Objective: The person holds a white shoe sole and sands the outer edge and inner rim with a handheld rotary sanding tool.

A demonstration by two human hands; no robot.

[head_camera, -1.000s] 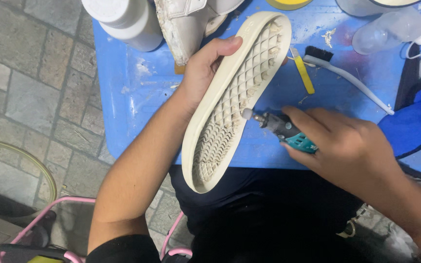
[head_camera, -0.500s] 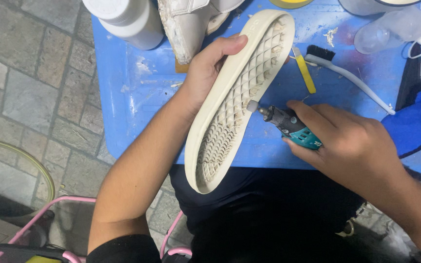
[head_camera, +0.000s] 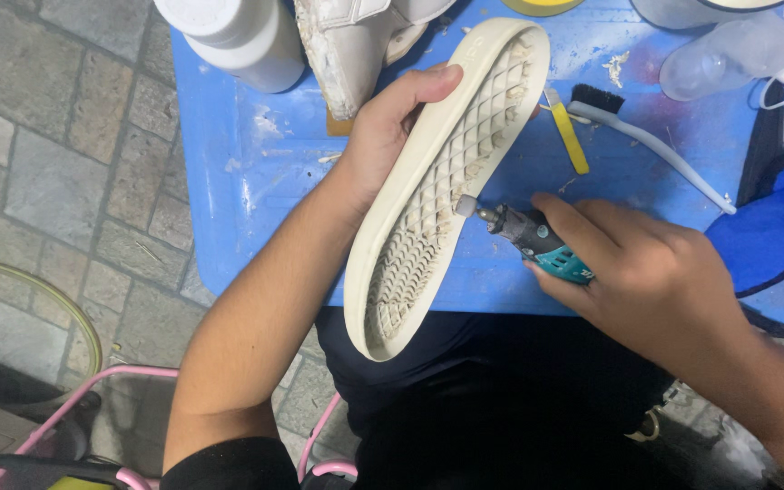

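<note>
The shoe sole (head_camera: 437, 191) was cream, its inner face moulded in a diamond lattice pattern. The rotary tool (head_camera: 537, 243) was dark grey with a teal band (its tip silver). The table (head_camera: 256, 181) was bright blue, marked with pale scuffs. The brush (head_camera: 646, 145) had a white handle and black bristles; the strip (head_camera: 566, 136) beside it was yellow. The bottle (head_camera: 242, 36) was white. The floor (head_camera: 56, 136) was grey stone in a block pattern.
</note>
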